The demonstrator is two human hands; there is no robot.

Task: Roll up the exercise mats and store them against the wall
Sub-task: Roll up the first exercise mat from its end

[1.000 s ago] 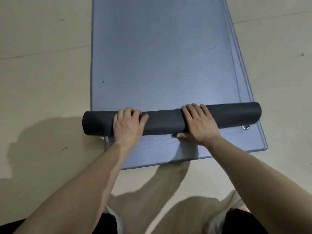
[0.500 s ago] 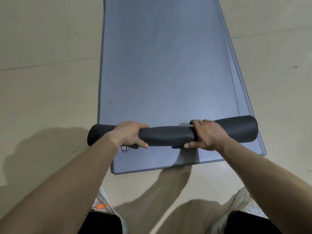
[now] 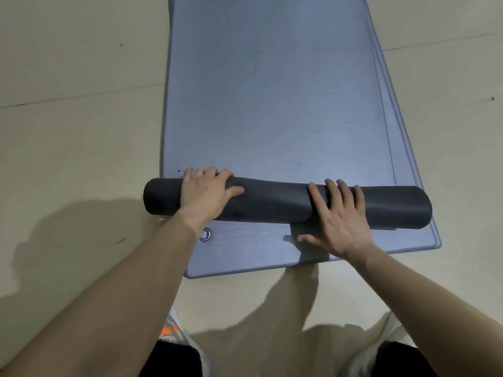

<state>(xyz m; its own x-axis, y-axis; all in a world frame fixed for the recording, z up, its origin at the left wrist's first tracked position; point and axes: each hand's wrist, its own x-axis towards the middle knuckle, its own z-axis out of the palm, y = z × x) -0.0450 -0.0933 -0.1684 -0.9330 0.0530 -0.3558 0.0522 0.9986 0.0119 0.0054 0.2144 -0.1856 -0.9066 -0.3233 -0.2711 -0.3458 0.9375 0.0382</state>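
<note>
A blue-grey exercise mat [image 3: 272, 91] lies flat on the floor, its near end wound into a dark roll [image 3: 272, 204] that runs left to right. My left hand [image 3: 206, 194] sits on the roll's left part, fingers curled over its far side and thumb along the front. My right hand [image 3: 340, 221] presses flat on the roll's right part with fingers spread, the thumb down on the mat beneath. At least one more blue-grey mat [image 3: 245, 257] lies under it, its near end bare, with a metal eyelet [image 3: 204, 235] by my left wrist.
Beige floor [image 3: 81, 131] surrounds the mats on the left, the right and the near side. My shoes [image 3: 170, 329] and knees show at the bottom edge, just short of the lower mat's near edge. No wall is in view.
Both hands gripped the roll half a second ago. Since then my right hand has opened flat on top, my left has shifted over the top, and the roll has grown thicker.
</note>
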